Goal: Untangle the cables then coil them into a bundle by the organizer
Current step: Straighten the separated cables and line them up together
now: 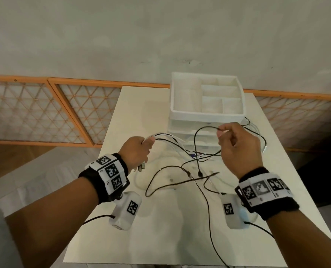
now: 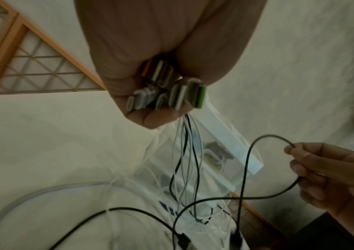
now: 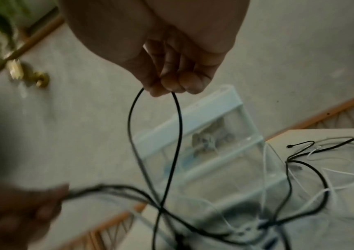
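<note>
The left hand [image 1: 136,149] is held above the left half of the table [image 1: 122,117], fingers curled tight round a gathered bunch of cable plugs [image 2: 165,89]. The plug ends stick out toward the wrist; the bundled cables [image 2: 184,152], white and black, leave the fist on the thumb side and run right and down toward the tangle [image 1: 197,157] lying mid-table, in front of the organizer [image 1: 207,113].

From the tangle one black cable [image 1: 196,138] rises in a loop to the right hand [image 1: 238,146], which is raised above the right half of the table, just in front of the organizer's near face. The fingertips [image 3: 172,84] and thumb are pressed together on the top of this loop; both legs of the loop hang down and cross below the hand. The loop's long axis is near vertical, its closed end upward at the fingers.

The right hand is the nearer to the loop and the organizer. More slack lies loose toward the near edge and the right edge. Judged step: draw the black loop clear of the bunch, away to the right.
</note>
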`<action>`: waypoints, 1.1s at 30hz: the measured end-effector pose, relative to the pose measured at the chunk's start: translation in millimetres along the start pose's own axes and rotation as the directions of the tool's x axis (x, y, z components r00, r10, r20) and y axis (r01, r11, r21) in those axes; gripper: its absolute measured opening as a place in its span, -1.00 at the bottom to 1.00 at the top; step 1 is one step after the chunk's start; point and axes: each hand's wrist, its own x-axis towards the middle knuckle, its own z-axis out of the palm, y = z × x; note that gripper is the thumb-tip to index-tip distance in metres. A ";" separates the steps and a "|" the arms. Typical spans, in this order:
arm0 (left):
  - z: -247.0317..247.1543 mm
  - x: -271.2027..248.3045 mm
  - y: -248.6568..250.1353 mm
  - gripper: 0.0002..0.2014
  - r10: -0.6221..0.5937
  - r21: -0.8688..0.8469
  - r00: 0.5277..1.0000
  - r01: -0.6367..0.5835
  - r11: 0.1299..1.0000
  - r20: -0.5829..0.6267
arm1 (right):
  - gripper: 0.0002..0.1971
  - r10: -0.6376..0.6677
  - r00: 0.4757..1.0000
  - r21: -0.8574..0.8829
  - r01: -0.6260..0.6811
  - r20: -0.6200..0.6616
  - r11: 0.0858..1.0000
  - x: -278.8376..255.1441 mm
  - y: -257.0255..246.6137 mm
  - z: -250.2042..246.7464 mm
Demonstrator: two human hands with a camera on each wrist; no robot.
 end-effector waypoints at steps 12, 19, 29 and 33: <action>27.4 -20.2 74.3 -0.71 0.142 -0.280 0.984 -0.107 0.954 0.107 | -0.66 0.016 0.990 0.517 -0.087 0.140 0.852 20.9 -55.6 -44.6; 34.2 -9.9 87.6 -0.62 0.107 -0.299 0.994 -0.113 0.948 -0.039 | -0.75 -0.087 0.968 0.289 0.015 0.237 0.957 20.8 -49.2 -49.9; 31.8 -9.4 60.7 -0.74 0.004 -0.455 0.989 0.063 0.888 0.146 | -0.87 -0.146 0.978 0.215 0.112 0.148 0.970 26.4 -56.4 -66.5; 37.6 -21.4 64.5 -0.72 0.080 -0.493 0.960 0.066 0.867 0.270 | -0.87 -0.127 0.985 0.199 0.102 0.117 0.975 37.2 -59.6 -60.6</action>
